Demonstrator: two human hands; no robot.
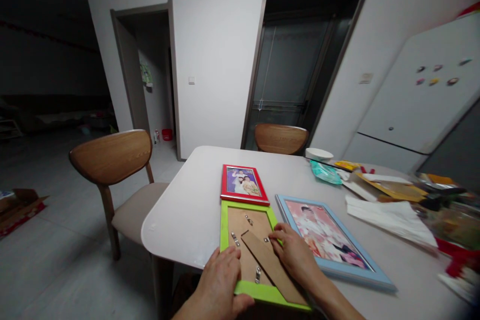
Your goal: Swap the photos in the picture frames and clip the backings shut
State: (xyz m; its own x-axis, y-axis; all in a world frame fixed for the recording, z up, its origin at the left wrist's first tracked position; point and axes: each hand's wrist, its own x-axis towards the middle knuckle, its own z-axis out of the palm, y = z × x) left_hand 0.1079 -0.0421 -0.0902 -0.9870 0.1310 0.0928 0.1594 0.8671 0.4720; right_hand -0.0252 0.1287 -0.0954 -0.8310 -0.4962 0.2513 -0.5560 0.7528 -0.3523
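A lime-green picture frame [224, 227] lies face down at the table's near edge, its brown backing board [240, 217] showing. Small metal clips [258, 274] sit around the board, and a brown stand flap [268, 265] runs slantwise over it. My left hand [221, 280] grips the frame's near left corner, fingers along the left side and thumb by the near edge. With curled fingers, my right hand [294, 252] is at the metal clip on the right side. A red picture frame [245, 200] with a photo touches the far end. To the right is a light-blue picture frame [360, 280], photo up.
White paper [392, 220], a teal packet [325, 172] and a white bowl [318, 154] lie among clutter on the table's right. One wooden chair [112, 157] stands left, another chair [281, 138] behind the table [180, 210]. A magnet-dotted fridge [420, 100] stands at right.
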